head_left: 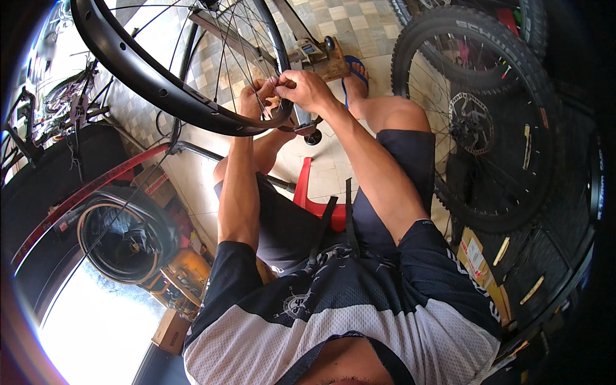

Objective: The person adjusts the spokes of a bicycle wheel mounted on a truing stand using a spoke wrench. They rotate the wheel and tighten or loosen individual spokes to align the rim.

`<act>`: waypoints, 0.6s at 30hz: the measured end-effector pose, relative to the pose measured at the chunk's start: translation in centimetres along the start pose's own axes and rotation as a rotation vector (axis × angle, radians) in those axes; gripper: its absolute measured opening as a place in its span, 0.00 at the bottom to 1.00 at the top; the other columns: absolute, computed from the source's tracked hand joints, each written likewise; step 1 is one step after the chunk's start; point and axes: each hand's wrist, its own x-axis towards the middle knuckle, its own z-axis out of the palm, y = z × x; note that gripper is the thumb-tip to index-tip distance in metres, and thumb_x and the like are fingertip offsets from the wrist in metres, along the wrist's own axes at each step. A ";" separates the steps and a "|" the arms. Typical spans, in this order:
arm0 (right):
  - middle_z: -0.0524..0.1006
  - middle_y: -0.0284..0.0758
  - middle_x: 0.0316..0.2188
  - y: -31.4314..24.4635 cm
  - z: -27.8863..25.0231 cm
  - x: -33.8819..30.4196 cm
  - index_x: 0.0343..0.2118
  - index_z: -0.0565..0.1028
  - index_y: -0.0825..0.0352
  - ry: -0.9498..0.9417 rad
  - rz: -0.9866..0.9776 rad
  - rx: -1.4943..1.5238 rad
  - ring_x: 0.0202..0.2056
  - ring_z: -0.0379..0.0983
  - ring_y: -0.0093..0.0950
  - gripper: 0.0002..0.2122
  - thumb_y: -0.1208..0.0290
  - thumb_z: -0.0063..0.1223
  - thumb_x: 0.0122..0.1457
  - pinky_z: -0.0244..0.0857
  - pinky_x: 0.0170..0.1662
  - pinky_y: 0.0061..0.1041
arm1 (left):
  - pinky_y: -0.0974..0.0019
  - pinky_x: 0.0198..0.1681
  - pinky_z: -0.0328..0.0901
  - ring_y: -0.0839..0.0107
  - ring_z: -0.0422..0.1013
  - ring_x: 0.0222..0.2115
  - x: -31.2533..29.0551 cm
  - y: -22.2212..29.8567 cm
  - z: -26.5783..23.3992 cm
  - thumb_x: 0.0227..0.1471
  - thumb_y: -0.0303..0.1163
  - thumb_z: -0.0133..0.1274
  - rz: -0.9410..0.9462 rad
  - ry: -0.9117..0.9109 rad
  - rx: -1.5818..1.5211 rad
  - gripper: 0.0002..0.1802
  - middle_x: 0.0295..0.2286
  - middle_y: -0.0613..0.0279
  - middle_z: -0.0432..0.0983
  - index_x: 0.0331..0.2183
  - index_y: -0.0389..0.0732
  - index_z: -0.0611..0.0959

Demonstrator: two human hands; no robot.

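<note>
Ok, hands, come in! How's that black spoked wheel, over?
Left hand, right hand: fingertips together, grip unclear. Black spoked wheel: ahead, hands at its near edge. Knobby black wheel: off right, clear of hands.

Left fingers (263, 88) meet right fingers (286, 82) near black rim (168, 94).

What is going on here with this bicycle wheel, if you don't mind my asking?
A person is working with both bare hands at a black, deep-rimmed bicycle wheel without a tyre. The left hand and right hand meet at the thin spokes, near the rim's lower right; what the fingertips pinch is too small to tell. A large black knobbly-tyred wheel with a silver disc rotor stands to the right, apart from both hands.
</note>
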 end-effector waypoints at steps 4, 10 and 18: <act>0.82 0.46 0.30 0.7 0.5 0.3 0.37 0.81 0.66 0.015 0.053 0.052 0.35 0.80 0.45 0.15 0.60 0.60 0.53 0.72 0.40 0.40 | 0.75 0.24 0.65 0.80 0.72 0.22 0.1 0.1 0.7 0.57 0.45 0.62 0.034 0.119 0.093 0.21 0.21 0.64 0.78 0.24 0.39 0.78; 0.83 0.45 0.31 1.1 0.7 0.4 0.37 0.81 0.70 0.038 0.038 0.161 0.34 0.81 0.40 0.15 0.61 0.60 0.55 0.73 0.39 0.34 | 0.76 0.23 0.65 0.79 0.72 0.22 -0.3 1.3 0.7 0.54 0.48 0.65 -0.009 0.241 0.334 0.22 0.22 0.64 0.78 0.27 0.37 0.81; 0.83 0.42 0.30 2.7 -0.1 1.0 0.35 0.81 0.70 0.195 0.171 0.071 0.33 0.82 0.33 0.14 0.61 0.62 0.56 0.72 0.38 0.30 | 0.73 0.32 0.67 0.80 0.71 0.29 -0.8 1.3 0.8 0.61 0.42 0.58 0.154 0.186 0.109 0.15 0.33 0.67 0.80 0.40 0.38 0.84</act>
